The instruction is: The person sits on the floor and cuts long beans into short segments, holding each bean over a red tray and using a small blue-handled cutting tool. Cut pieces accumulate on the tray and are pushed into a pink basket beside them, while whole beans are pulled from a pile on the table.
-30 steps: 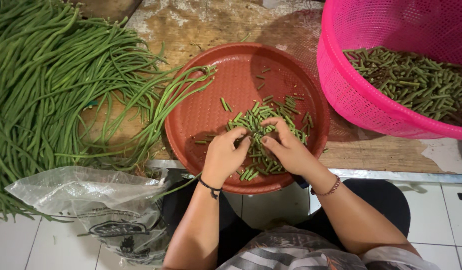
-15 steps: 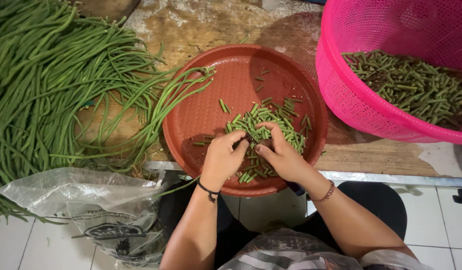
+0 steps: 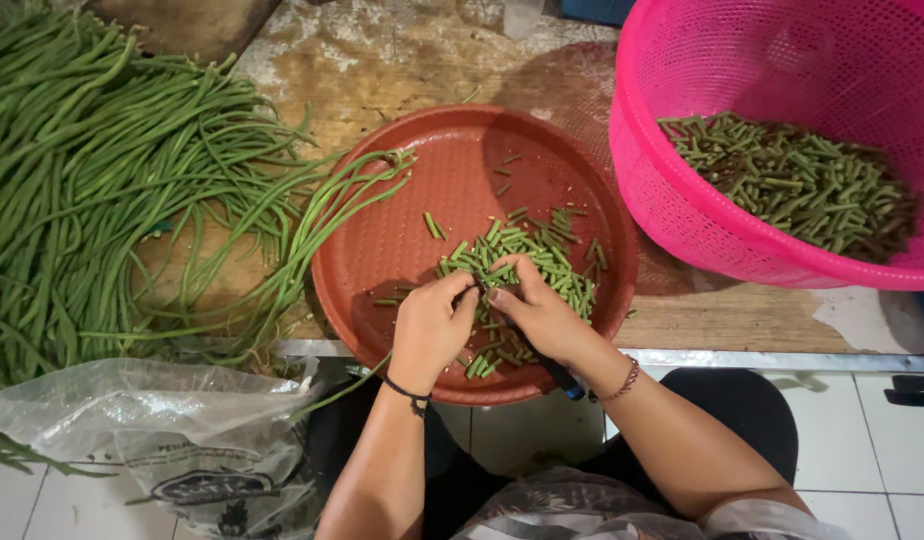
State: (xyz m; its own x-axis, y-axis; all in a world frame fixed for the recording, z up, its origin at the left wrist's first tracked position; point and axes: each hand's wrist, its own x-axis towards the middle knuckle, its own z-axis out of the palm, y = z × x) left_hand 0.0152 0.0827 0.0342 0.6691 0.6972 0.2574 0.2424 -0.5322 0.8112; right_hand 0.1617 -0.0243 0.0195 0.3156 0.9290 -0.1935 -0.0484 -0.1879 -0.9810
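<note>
Both hands close their grip on one bunch of bean pieces (image 3: pixel 482 283): the left hand (image 3: pixel 432 325) curls around it from the left, and the right hand (image 3: pixel 542 315) pinches it from the right, fingertips of the two hands almost touching. A dark handle with a blue end (image 3: pixel 564 380) shows beneath the right wrist; what it belongs to cannot be told.

The held beans sit over the near part of a round reddish-brown tray (image 3: pixel 422 180), among a loose heap of cut green pieces (image 3: pixel 542 255) scattered across the tray's right half. A few long beans (image 3: pixel 352 195) droop over the tray's left rim.

These trail from a big pile of uncut long beans (image 3: pixel 92 190) spread on the worn wooden worktop (image 3: pixel 412 60) to the left. To the right, just beside the tray, stands a pink mesh basket (image 3: pixel 702 110) holding more cut pieces (image 3: pixel 792 185).

A crumpled clear plastic bag (image 3: pixel 162 420) lies at the lower left, on the white tiled floor (image 3: pixel 882 420) near the person's knees.
</note>
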